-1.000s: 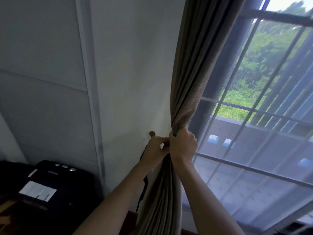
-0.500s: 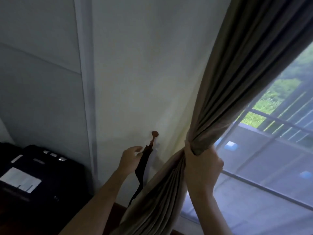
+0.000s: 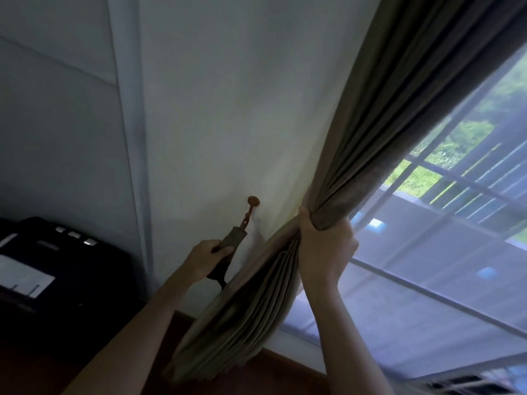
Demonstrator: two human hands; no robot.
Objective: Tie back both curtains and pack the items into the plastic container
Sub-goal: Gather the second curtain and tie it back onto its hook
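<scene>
Brown curtain (image 3: 356, 178) is bunched in the right hand (image 3: 325, 249) at frame centre; left hand (image 3: 204, 259) grips the tieback (image 3: 231, 246) hanging from the wall hook (image 3: 253, 201).

Right hand (image 3: 325, 246) around bunched curtain (image 3: 370, 143), left hand (image 3: 204, 259) on tieback (image 3: 228, 246).

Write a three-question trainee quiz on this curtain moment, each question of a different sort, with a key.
1. True or false: the right hand grips the gathered curtain.
2. What does the left hand hold? A) the tieback strap B) the window frame C) nothing
3. Fill in: the strap hangs by a small chain from a round ____ on the wall.

Key: 1 true; 2 A; 3 hook. The strap is not yet around the curtain.
</scene>
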